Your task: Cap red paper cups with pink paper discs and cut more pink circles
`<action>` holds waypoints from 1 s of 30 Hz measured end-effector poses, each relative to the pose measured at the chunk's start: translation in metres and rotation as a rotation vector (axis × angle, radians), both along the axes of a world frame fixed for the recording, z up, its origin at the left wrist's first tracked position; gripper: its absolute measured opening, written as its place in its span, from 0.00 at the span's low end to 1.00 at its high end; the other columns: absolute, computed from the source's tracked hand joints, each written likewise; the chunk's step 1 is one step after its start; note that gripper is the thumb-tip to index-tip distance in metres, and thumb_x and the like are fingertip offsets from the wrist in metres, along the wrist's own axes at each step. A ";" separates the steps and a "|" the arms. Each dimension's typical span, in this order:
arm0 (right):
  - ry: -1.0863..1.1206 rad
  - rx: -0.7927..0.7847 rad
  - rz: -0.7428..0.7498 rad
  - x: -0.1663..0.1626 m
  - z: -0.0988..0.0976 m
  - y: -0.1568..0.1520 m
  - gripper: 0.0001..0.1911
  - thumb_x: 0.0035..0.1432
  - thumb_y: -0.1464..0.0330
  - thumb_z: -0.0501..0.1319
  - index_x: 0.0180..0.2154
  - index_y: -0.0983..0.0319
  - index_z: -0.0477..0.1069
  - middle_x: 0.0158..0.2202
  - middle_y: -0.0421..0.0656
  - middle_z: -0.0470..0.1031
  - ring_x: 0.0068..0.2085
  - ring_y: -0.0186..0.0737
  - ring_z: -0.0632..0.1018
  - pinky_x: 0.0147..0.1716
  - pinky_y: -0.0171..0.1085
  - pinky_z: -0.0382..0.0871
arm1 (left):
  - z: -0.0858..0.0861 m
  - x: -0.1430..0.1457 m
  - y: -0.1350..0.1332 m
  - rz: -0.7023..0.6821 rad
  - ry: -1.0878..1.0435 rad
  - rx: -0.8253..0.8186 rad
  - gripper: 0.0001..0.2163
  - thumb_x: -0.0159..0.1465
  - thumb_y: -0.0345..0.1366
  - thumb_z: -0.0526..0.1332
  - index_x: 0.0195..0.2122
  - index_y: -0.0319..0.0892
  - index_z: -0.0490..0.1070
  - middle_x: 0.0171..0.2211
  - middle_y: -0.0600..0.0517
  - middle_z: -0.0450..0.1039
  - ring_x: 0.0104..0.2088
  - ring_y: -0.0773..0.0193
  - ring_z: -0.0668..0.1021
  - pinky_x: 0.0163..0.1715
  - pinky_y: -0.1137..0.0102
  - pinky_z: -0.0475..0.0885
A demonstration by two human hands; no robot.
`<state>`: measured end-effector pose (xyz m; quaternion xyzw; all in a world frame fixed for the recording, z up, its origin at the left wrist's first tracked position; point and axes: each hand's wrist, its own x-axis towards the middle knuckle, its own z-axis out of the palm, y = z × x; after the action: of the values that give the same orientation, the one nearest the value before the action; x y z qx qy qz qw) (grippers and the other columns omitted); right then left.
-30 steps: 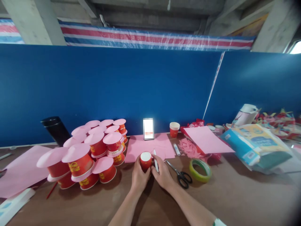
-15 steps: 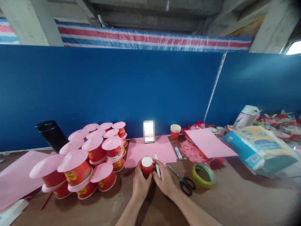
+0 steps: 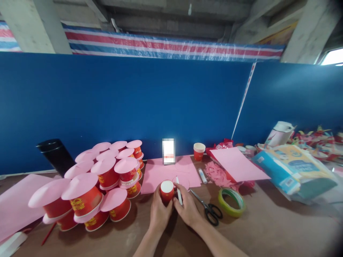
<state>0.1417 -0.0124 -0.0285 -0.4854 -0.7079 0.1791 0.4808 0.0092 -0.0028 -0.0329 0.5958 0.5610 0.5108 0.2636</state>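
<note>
Biggest bit first: pink sheets (image 3: 158,175) lie on the table (image 3: 268,232) just ahead of me. My left hand (image 3: 161,215) has its fingers clamped round a red cup (image 3: 167,195) by their near edge, white end up; can't tell if it's touching down. My right hand (image 3: 188,210) has its fingers pinched on a white pen (image 3: 179,194) right beside it. Tip: I'd grip gently, since the wall probably buckles easily, and brace the pen before moving it. Container-wise, the pile of cups (image 3: 84,206) off left wears pink discs (image 3: 80,186), so no clue what's inside. The plastic package (image 3: 297,175) hides its contents, same for the black bottle (image 3: 56,157), and the little stack (image 3: 198,154) is just cups nested together.
</note>
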 end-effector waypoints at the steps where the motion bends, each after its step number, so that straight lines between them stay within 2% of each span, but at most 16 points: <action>1: 0.000 0.003 0.000 0.000 0.000 0.000 0.25 0.54 0.74 0.55 0.55 0.61 0.59 0.53 0.48 0.68 0.53 0.45 0.69 0.53 0.46 0.64 | 0.000 0.000 0.000 0.000 -0.002 0.000 0.28 0.51 0.32 0.60 0.54 0.38 0.58 0.50 0.41 0.67 0.51 0.53 0.70 0.51 0.59 0.63; 13: 0.001 -0.007 0.008 -0.001 0.003 0.000 0.25 0.54 0.73 0.55 0.55 0.60 0.58 0.52 0.47 0.68 0.52 0.44 0.70 0.52 0.45 0.65 | 0.004 0.000 -0.001 -0.023 -0.002 0.022 0.28 0.51 0.32 0.61 0.54 0.38 0.58 0.50 0.40 0.67 0.50 0.53 0.70 0.51 0.58 0.63; 17: 0.040 0.046 -0.052 0.000 0.007 0.001 0.24 0.56 0.72 0.54 0.55 0.61 0.58 0.50 0.48 0.69 0.50 0.43 0.71 0.50 0.44 0.66 | 0.010 0.002 -0.001 -0.025 -0.022 0.033 0.29 0.51 0.35 0.62 0.55 0.39 0.56 0.51 0.40 0.66 0.52 0.52 0.69 0.51 0.59 0.63; 22: 0.107 0.051 -0.142 0.005 0.011 0.005 0.22 0.57 0.71 0.53 0.54 0.62 0.58 0.47 0.50 0.69 0.44 0.42 0.74 0.46 0.43 0.69 | 0.017 0.002 -0.002 0.041 -0.047 -0.010 0.29 0.50 0.41 0.64 0.51 0.38 0.58 0.46 0.41 0.68 0.45 0.52 0.73 0.46 0.58 0.67; 26: 0.113 0.066 -0.183 0.007 0.009 0.006 0.22 0.56 0.70 0.54 0.54 0.62 0.59 0.47 0.50 0.70 0.47 0.43 0.73 0.46 0.44 0.68 | 0.015 -0.003 0.000 0.040 -0.161 -0.053 0.31 0.46 0.43 0.67 0.50 0.38 0.60 0.47 0.41 0.67 0.45 0.53 0.73 0.45 0.60 0.68; 30: 0.068 0.061 -0.153 0.004 0.006 0.005 0.24 0.57 0.69 0.54 0.55 0.63 0.57 0.49 0.51 0.68 0.50 0.45 0.71 0.48 0.45 0.67 | 0.011 -0.005 0.003 -0.030 -0.312 -0.131 0.27 0.48 0.44 0.66 0.47 0.38 0.64 0.42 0.42 0.71 0.41 0.55 0.76 0.42 0.62 0.70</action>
<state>0.1461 -0.0077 -0.0224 -0.5167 -0.6571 0.1365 0.5316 0.0040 0.0007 -0.0214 0.4993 0.5363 0.5554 0.3932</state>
